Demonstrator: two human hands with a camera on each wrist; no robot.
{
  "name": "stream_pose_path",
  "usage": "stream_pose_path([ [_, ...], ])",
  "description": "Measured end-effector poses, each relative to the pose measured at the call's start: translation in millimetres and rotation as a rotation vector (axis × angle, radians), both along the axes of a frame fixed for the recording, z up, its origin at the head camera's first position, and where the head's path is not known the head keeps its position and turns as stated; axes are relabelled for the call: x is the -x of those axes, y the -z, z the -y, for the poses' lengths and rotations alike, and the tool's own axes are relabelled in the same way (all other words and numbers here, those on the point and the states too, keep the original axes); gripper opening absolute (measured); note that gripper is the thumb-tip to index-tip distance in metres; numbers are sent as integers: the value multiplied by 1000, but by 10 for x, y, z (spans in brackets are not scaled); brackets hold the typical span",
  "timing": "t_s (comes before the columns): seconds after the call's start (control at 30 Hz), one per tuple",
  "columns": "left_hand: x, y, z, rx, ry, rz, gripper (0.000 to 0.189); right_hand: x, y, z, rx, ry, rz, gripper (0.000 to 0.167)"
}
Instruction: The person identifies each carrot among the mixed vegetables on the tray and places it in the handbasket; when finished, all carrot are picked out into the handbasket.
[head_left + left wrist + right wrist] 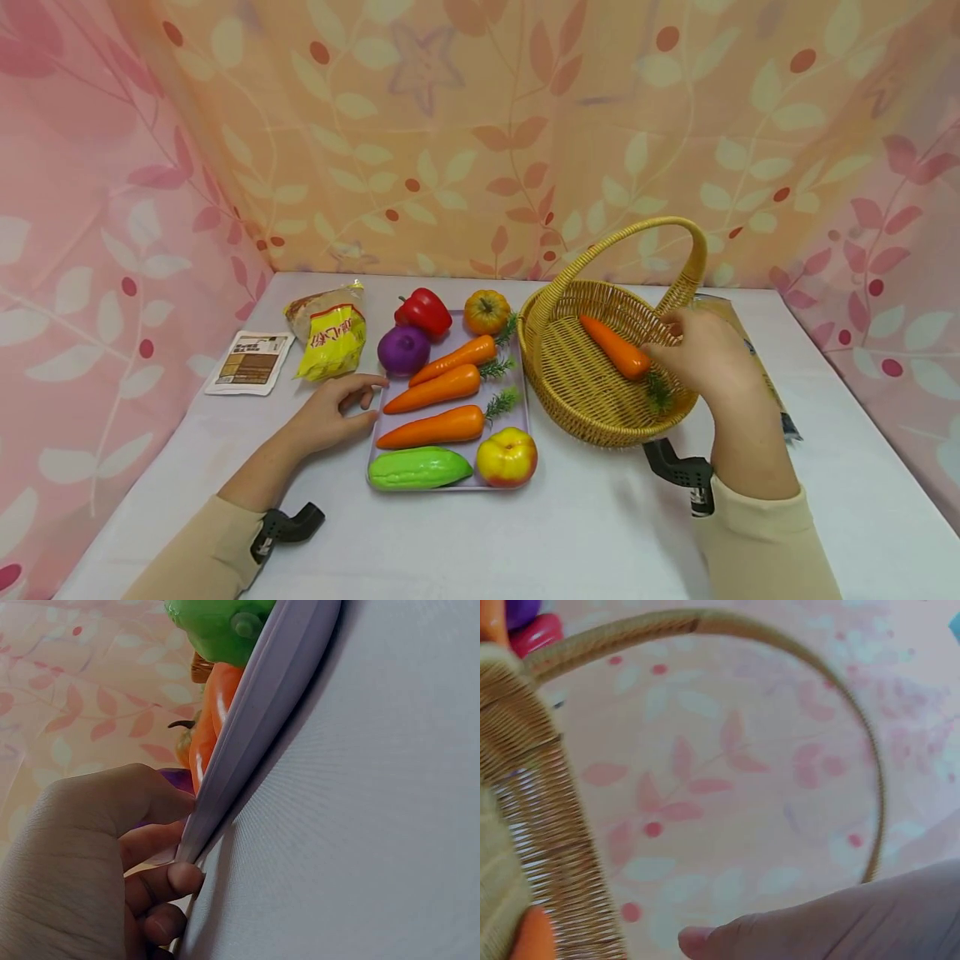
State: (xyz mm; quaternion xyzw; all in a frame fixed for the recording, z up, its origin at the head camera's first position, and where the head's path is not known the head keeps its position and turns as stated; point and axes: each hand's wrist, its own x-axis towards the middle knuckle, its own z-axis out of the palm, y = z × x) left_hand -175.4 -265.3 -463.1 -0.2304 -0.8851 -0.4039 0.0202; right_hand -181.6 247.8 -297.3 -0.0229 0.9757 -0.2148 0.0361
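Observation:
My left hand (337, 410) rests on the table at the left side of a lilac tray (448, 489), fingers loosely bent. Its thumb (169, 802) and fingertips touch the tray's rim or lie close against it. On the tray lie several carrots (432, 427), a green cucumber-like vegetable (418, 468), a red-yellow peach-like fruit (507, 457), a purple onion-like vegetable (403, 350), a red bell pepper (424, 312) and a small pumpkin (487, 312). Over the right rim of a wicker basket (566, 392) hangs my right hand (701, 354), loosely bent, beside a carrot (615, 346) inside. Its fingertips are partly hidden.
Left of the tray lie a yellow packet (332, 342) and a white-and-brown pouch (251, 363). Another packet (720, 310) lies behind the right forearm, partly covered. The basket's tall handle (622, 237) arches above it. A patterned cloth (450, 167) hangs behind the table.

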Motion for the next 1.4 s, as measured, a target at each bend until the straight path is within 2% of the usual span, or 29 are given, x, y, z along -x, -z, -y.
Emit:
stream_pose_path([
  [0.17, 1, 6, 4, -9, 5, 2, 39, -162, -144, 29, 29, -16, -108, 61],
  [0.43, -16, -35, -39, 9, -12, 11, 41, -428, -289, 256, 92, -61, -275, 65],
  [0.53, -60, -116, -84, 1, -8, 19, 41, -523, -323, 383, 102, -101, -337, 65],
  [0.73, -179, -374, -179, 0, 2, 40, 39, -670, -304, 673, 110, -223, -438, 62],
  [0.87, -198, -424, -194, -2, 13, 26, 38, -713, -241, 839, 107, -321, -507, 58],
  [0.93, -193, -415, -192, -7, 20, 18, 38, -727, -197, 916, 106, -363, -510, 57],
  [1.13, -189, -423, -191, -6, 22, 16, 37, -729, -24, 1199, 85, -463, -422, 60],
  [1.23, -195, -436, -196, -11, 25, 14, 37, -656, 115, 1345, 64, -520, -372, 57],
  [1.4, -205, -428, -198, -26, 26, 8, 36, -431, 449, 1533, 89, -619, -231, 49],
])
